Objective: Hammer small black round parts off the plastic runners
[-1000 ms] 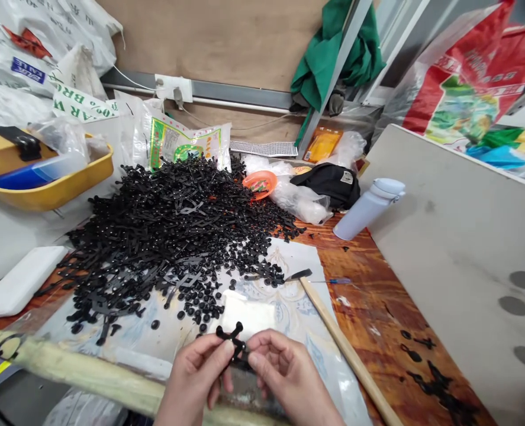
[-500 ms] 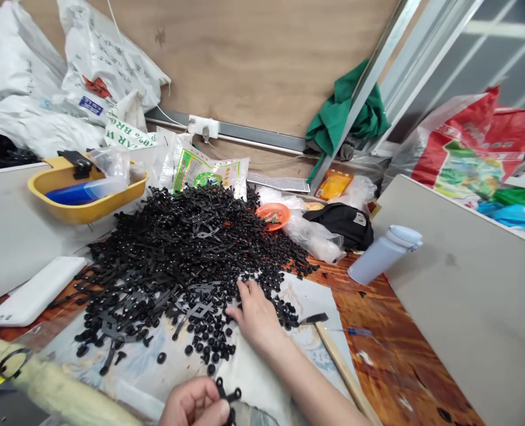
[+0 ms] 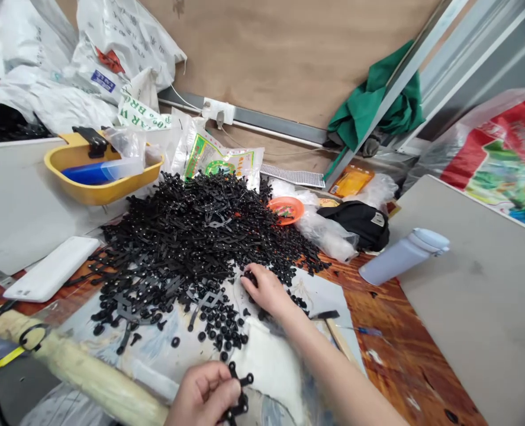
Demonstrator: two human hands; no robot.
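My left hand (image 3: 204, 391), low in the view, pinches a black branched plastic part (image 3: 243, 378) with round knobs on its arms. At the front edge of a large heap of black plastic pieces (image 3: 191, 228), my right hand (image 3: 267, 291) has its fingers curled in. Something dark shows between its thumb and fingers; I cannot make out what it is. Small round black plugs (image 3: 224, 328) lie scattered between the two hands. Under my right forearm is a whitish cloth (image 3: 269, 361).
A hammer (image 3: 327, 315) and a blue-handled screwdriver (image 3: 369, 331) lie on the right. Beyond them leans a pale blue bottle (image 3: 402, 257). At left are a white box-like device (image 3: 51, 269), a yellow tray (image 3: 106, 194) and a pale padded roll (image 3: 80, 373).
My right hand has drawn its fingers together at the heap's edge. The left hand still grips the branched part. The whole view has shifted, so things appear further right.
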